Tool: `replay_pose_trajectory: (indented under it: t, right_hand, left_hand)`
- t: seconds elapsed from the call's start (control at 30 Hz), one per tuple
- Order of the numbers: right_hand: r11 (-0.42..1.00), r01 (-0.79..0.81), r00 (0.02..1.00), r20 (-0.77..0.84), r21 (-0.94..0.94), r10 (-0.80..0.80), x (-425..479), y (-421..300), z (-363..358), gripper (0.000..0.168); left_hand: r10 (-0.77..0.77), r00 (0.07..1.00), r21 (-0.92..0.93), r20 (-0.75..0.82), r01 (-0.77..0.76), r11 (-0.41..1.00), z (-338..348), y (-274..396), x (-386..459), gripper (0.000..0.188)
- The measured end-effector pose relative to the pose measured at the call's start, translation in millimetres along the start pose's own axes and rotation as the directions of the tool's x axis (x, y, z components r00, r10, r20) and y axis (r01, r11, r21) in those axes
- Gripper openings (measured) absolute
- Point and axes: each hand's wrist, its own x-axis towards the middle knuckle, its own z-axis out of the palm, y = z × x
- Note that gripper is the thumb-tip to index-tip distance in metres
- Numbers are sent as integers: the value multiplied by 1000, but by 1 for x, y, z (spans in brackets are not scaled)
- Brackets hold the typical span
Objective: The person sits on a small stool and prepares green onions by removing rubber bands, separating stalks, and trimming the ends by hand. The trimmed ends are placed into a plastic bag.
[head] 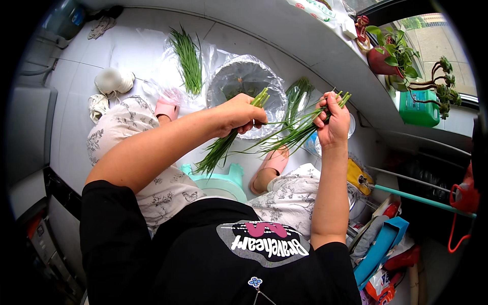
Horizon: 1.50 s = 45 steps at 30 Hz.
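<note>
My left hand is closed round a bunch of long green chives, cut stems pointing up past the thumb. In my right hand is a looser bunch of chives, its leaves trailing left towards the other bunch. A thin stem spans the space between both hands. Beyond them stands a bin lined with clear plastic, with some dark green matter inside. More chives lie on clear plastic left of the bin, and another bunch rests at its right.
A turquoise plastic stool is beneath me, between pink slippers. Balls of white yarn lie at the left. Along the right run a ledge with a potted plant and a green jug, and a rack with a turquoise pole.
</note>
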Motion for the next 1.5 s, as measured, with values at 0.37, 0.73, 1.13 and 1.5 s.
replay_pose_trajectory:
  t: [0.37,0.73,1.13,1.5]
  right_hand:
    - [1000,24,999,28,14,-25,-7,-1,5,14]
    - [999,45,999,22,-14,-45,-8,-1,3,11]
    - [994,81,996,-25,-80,-83,-9,0,1,11]
    - [973,223,969,-94,-57,-228,-13,-8,3,12]
  left_hand:
    - [42,996,58,79,-46,997,3,-1,-1,24]
    - [20,991,82,129,-31,996,12,1,-1,18]
    - [12,995,95,101,-21,995,12,0,4,12]
    - [-51,999,-3,5,51,999,11,0,9,11]
